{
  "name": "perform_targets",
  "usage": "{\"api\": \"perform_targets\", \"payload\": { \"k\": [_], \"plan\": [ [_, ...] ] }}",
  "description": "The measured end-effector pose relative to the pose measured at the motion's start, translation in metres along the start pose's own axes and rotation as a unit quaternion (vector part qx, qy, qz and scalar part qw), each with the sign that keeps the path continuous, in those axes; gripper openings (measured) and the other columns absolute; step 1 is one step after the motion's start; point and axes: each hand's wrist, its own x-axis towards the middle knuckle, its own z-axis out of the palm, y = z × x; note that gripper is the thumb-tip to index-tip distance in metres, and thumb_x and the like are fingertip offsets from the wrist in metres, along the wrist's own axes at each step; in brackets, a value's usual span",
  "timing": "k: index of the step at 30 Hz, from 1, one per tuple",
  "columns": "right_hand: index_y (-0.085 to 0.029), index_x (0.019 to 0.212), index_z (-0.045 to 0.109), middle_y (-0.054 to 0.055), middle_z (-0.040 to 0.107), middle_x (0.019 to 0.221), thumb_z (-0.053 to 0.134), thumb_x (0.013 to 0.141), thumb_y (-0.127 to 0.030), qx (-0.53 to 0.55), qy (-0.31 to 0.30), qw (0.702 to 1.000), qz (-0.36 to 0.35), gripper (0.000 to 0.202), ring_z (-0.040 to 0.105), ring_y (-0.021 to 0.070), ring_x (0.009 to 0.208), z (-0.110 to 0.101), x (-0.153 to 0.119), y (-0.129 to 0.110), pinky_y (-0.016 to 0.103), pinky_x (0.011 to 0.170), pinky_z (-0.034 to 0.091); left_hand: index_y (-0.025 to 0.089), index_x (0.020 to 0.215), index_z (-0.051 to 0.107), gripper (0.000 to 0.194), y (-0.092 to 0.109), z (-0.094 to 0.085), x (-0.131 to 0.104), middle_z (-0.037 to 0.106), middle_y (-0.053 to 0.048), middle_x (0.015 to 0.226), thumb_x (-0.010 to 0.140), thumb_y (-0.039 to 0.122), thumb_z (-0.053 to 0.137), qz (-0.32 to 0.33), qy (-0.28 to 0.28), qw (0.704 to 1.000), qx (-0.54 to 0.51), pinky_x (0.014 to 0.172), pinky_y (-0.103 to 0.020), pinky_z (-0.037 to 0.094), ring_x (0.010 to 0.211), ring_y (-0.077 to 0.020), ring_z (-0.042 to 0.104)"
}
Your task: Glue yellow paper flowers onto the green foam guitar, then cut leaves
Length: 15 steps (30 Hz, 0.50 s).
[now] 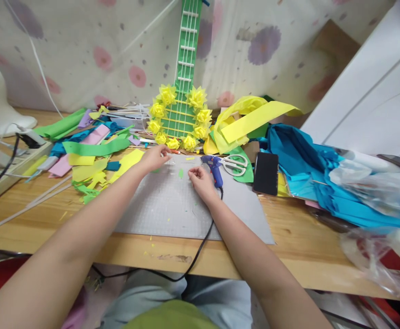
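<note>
My left hand (154, 158) is closed in a pinch above the far left part of the grey cutting mat (172, 210); what its fingertips hold, if anything, is too small to make out. Opposite it, with a gap between them, my right hand (202, 182) has its fingers curled together, and their contents are hidden. A blue glue gun (215, 170) lies just beyond my right hand. White-handled scissors (234, 165) rest beside it. Behind both hands stands a green paper guitar (187, 59), its body ringed with yellow paper flowers (197, 97).
Paper scraps (97, 146) in several colours pile up on the left, near a power strip (31, 155). A black phone (266, 173) and blue crepe paper (299, 160) lie to the right. The glue gun's black cord (205, 240) crosses the mat and hangs over the table edge.
</note>
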Motion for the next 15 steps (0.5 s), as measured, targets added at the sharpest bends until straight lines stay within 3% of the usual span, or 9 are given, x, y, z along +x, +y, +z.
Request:
{"api": "perform_targets", "payload": {
  "k": [3, 8, 15],
  "plan": [
    [-0.023, 0.077, 0.051, -0.004, 0.051, 0.063, 0.051, 0.071, -0.029, -0.051, -0.001, 0.999, -0.011, 0.009, 0.047, 0.0121, 0.056, 0.001, -0.002, 0.000, 0.026, 0.055, 0.038, 0.020, 0.077, 0.061, 0.022, -0.008, -0.004, -0.016, 0.061, -0.003, 0.074, 0.075, 0.041, 0.054, -0.078, 0.055, 0.995, 0.035, 0.058, -0.026, 0.034, 0.069, -0.0186, 0.055],
    [-0.024, 0.078, 0.052, -0.003, 0.053, 0.065, 0.051, 0.072, -0.026, -0.087, -0.007, 0.996, -0.031, 0.006, 0.049, 0.0138, 0.060, 0.002, -0.006, -0.003, 0.028, 0.060, 0.039, 0.023, 0.070, 0.061, 0.016, -0.019, -0.001, -0.040, 0.060, -0.002, 0.073, 0.070, 0.040, 0.060, -0.036, 0.027, 0.997, 0.069, 0.055, -0.025, 0.029, 0.069, -0.0180, 0.054],
    [-0.023, 0.078, 0.053, -0.003, 0.053, 0.066, 0.051, 0.073, -0.024, -0.102, -0.006, 0.994, -0.029, 0.005, 0.050, 0.0138, 0.061, 0.002, -0.008, -0.007, 0.028, 0.061, 0.038, 0.022, 0.066, 0.061, 0.023, -0.043, -0.023, -0.036, 0.056, -0.002, 0.062, 0.068, 0.045, 0.062, -0.113, 0.064, 0.990, 0.050, 0.053, -0.025, 0.027, 0.061, -0.0171, 0.050]
  ]
}}
